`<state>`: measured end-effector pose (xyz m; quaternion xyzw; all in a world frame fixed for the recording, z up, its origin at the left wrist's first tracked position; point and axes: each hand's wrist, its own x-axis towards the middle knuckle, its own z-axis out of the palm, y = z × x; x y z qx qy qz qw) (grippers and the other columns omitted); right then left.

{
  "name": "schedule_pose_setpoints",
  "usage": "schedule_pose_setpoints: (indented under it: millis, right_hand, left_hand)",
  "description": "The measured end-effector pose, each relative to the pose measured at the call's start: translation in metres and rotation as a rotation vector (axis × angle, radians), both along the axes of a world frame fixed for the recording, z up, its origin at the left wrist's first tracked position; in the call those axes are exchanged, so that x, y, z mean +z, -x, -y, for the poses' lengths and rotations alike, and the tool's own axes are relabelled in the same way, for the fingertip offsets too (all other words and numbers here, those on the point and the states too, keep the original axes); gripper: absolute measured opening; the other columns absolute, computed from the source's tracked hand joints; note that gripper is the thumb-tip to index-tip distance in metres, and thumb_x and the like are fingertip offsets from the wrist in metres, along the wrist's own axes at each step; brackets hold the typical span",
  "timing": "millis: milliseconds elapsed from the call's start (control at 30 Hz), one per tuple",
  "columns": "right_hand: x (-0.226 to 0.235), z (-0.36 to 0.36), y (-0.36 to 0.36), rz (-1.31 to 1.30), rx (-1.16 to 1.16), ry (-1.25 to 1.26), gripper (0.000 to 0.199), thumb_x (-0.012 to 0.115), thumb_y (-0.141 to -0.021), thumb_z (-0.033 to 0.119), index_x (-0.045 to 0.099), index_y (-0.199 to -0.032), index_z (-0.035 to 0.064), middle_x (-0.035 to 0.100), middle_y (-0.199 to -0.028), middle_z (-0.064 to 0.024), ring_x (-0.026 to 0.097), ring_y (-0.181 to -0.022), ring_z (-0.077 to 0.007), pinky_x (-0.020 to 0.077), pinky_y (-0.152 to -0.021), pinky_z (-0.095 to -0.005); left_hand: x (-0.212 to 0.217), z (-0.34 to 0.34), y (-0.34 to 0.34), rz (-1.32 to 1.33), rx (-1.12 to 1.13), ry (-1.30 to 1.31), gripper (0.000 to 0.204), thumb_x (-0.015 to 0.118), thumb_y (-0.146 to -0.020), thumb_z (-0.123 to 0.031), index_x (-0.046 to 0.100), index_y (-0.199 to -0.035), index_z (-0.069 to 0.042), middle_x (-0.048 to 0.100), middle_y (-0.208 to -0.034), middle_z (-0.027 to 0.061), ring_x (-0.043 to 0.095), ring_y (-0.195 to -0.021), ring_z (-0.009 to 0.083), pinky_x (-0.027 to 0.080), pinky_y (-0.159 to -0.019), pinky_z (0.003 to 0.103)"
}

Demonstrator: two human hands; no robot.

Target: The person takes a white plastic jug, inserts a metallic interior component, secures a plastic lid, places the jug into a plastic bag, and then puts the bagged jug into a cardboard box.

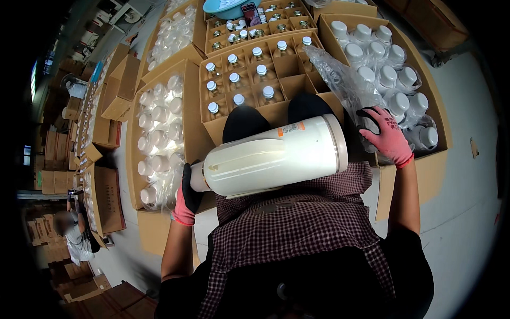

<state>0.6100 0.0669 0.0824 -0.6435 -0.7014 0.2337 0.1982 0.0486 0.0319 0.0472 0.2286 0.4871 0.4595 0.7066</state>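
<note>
A cream-white thermos jug (pixel 276 159) lies on its side across my lap, its broad pinkish base toward the right and an orange-and-white label on its body. My left hand (pixel 187 199), in a pink glove with black palm, is closed round the narrow capped end. My right hand (pixel 389 136), gloved alike, is over the near left edge of the right-hand carton. Its fingers and thumb curve apart beside a crumpled clear plastic bag (pixel 340 80); any contact with the plastic is unclear. A checked apron (pixel 297 223) covers my lap under the jug.
The right carton (pixel 442 114) holds several white-capped items in clear bags; another carton (pixel 190 114) on the left is similar. Ahead, a divided carton (pixel 212 130) holds white-capped glass bottles. Behind it are a phone (pixel 251 14) and a blue basin (pixel 226 7). Another person (pixel 79 239) is far left.
</note>
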Motion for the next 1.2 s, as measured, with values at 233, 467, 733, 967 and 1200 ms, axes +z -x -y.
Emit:
schedule_pose_setpoints:
  millis: [233, 467, 733, 967, 1200]
  right_hand:
    - [-0.048, 0.072, 0.066, -0.572, 0.134, -0.121, 0.093, 0.081, -0.078, 0.022, 0.029, -0.151, -0.0015, 0.037, -0.153, -0.0167, 0.032, -0.144, -0.0296, 0.0240, -0.118, -0.0402]
    - [-0.042, -0.052, 0.071, -1.027, -0.401, -0.425, 0.035, 0.057, -0.099, 0.021, 0.063, -0.120, -0.0054, 0.069, -0.110, -0.0105, 0.063, -0.098, -0.0177, 0.0492, -0.090, -0.0307]
    - [-0.033, -0.039, 0.076, -1.119, -0.163, -0.443, 0.054, 0.066, -0.093, 0.022, 0.050, -0.137, -0.0043, 0.060, -0.129, -0.0126, 0.056, -0.118, -0.0196, 0.0430, -0.102, -0.0321]
    - [-0.072, -0.042, 0.052, -1.257, -0.677, -0.574, 0.031, 0.059, -0.099, 0.019, 0.065, -0.117, -0.0049, 0.069, -0.109, -0.0097, 0.063, -0.095, -0.0179, 0.0506, -0.086, -0.0311]
    - [0.042, -0.046, 0.091, -0.653, -0.373, -0.762, 0.033, 0.074, -0.082, 0.014, 0.067, -0.111, 0.0006, 0.069, -0.100, -0.0162, 0.067, -0.092, -0.0312, 0.0517, -0.083, -0.0369]
  left_hand:
    - [0.032, -0.019, 0.001, -0.555, -0.297, 0.205, 0.067, 0.037, -0.102, -0.058, 0.050, -0.138, -0.003, 0.062, -0.123, 0.0119, 0.064, -0.107, 0.0218, 0.055, -0.085, 0.033]
    - [0.148, -0.024, -0.069, -1.103, -0.232, -1.274, 0.077, 0.075, -0.079, -0.024, 0.040, -0.145, -0.005, 0.039, -0.149, 0.0204, 0.040, -0.138, 0.0340, 0.036, -0.111, 0.046]
    - [0.103, -0.085, -0.061, -0.507, 0.018, -0.886, 0.103, 0.083, -0.073, -0.039, 0.028, -0.152, -0.002, 0.038, -0.148, 0.0171, 0.042, -0.133, 0.0270, 0.038, -0.109, 0.040]
    - [0.146, -0.083, -0.139, -1.754, -0.162, -1.429, 0.111, 0.085, -0.060, -0.056, 0.040, -0.146, -0.003, 0.036, -0.149, 0.0227, 0.032, -0.138, 0.0441, 0.024, -0.114, 0.060]
    - [0.092, -0.093, -0.190, -1.397, -0.531, -1.218, 0.099, 0.084, -0.066, -0.043, 0.040, -0.146, -0.004, 0.047, -0.140, 0.0185, 0.048, -0.127, 0.0356, 0.038, -0.107, 0.048]
